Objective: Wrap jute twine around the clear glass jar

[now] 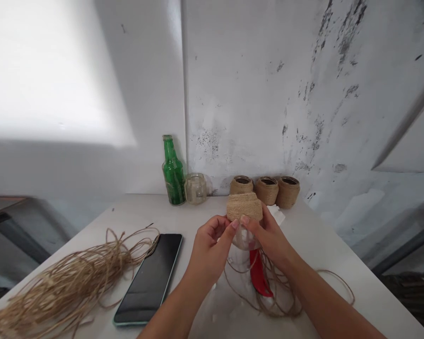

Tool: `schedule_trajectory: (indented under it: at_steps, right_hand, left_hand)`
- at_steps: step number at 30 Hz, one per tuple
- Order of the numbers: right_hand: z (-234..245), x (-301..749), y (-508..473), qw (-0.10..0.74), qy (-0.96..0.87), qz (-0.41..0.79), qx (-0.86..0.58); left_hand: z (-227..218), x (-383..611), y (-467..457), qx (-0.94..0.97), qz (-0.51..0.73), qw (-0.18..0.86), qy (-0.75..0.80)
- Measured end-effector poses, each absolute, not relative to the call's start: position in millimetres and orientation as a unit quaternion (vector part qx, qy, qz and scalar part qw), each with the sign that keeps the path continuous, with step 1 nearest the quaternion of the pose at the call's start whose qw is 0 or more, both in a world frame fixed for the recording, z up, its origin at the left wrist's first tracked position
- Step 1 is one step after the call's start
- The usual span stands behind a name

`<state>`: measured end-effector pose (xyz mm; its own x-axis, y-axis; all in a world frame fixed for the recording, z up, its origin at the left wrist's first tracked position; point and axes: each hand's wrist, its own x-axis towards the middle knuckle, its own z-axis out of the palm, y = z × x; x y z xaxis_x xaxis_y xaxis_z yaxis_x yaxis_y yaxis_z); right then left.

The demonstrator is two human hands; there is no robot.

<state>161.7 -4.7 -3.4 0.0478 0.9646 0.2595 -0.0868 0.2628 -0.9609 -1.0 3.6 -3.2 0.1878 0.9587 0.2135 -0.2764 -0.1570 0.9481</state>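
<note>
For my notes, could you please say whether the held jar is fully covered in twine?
Partly: twine wraps the upper part of the glass jar; bare glass shows below.

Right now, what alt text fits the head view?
A left hand and right hand hold a glass jar partly wrapped in twine over a white table. Behind stand a green bottle, clear jar and three twine-wrapped jars; a phone lies left.

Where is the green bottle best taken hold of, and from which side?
Probably at its slim neck, from the front and left. The green bottle stands upright; the neck rises above the clear jar close on its right, while the wall behind seems to leave little room.
</note>
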Motion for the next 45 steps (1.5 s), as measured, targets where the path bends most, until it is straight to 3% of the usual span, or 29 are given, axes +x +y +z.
schedule_trajectory:
  at_steps: [30,45]
  right_hand:
    - [5,165,-10,0.605,-0.513,0.484,-0.370]
    - [-1,149,-9,0.607,-0.509,0.414,-0.448]
  left_hand:
    - [5,-3,1,0.538,0.550,0.596,0.230]
    - [-5,-2,2,0.573,0.550,0.515,0.323]
